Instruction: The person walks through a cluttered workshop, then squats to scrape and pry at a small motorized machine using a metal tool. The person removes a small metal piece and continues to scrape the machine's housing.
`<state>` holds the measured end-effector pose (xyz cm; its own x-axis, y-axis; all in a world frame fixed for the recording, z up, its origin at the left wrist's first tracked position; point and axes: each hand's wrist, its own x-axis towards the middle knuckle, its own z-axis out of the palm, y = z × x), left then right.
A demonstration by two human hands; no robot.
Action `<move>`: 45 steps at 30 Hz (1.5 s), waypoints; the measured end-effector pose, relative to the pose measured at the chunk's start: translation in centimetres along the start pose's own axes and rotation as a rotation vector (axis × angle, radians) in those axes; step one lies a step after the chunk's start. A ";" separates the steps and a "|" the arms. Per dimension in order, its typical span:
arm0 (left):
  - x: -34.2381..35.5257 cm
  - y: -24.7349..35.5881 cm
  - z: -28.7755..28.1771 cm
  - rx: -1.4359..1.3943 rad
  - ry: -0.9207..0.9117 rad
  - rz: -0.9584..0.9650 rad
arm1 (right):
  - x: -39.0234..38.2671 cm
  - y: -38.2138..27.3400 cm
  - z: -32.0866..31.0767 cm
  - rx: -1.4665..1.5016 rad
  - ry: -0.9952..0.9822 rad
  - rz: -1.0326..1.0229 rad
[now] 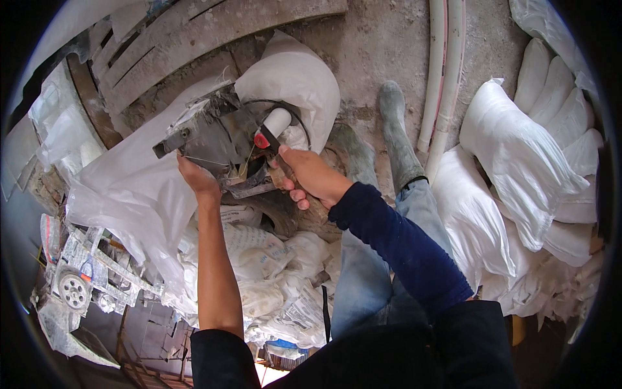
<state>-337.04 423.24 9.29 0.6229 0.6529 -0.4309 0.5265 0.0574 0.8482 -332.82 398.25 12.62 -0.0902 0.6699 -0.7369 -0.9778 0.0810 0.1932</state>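
In front of me is a dusty grey machine (227,133), by its look a portable bag sewing machine, with a white cylinder (277,120) like a thread spool and a red cap. My right hand (311,174) wraps round its dark handle. At the machine's lower left edge is my left hand (197,179), fingers drawn together; what they hold is partly hidden. A thin pale thread runs across the machine close to those fingers. Right behind the machine lies a full white sack (301,78), and a loose white plastic sheet (139,185) spreads to its left.
Filled white sacks (512,155) are piled at the right. Two white pipes (437,78) run along the floor beside my boots (395,129). Wooden slats (194,48) lie at the far left. A dusty frame with a wheel (73,290) stands at lower left, near crumpled sacks (259,259).
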 end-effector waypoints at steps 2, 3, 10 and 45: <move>0.2 0.0 0.2 0.007 -0.005 0.030 | 0.2 -0.1 -0.4 0.139 -0.112 0.060; 0.2 0.2 0.3 0.025 -0.016 0.039 | 0.1 -0.2 -0.4 0.216 -0.167 0.076; 0.2 0.7 0.7 -0.009 -0.027 -0.019 | 0.0 -0.6 0.2 0.848 -0.585 0.097; 0.1 0.3 0.6 0.016 0.035 0.033 | 2.0 -2.9 -8.3 -1.652 0.546 -0.929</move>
<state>-336.52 422.87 9.33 0.6199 0.6802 -0.3911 0.5148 0.0235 0.8570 -331.75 393.22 5.23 0.7421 0.5477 -0.3864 0.0883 -0.6514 -0.7536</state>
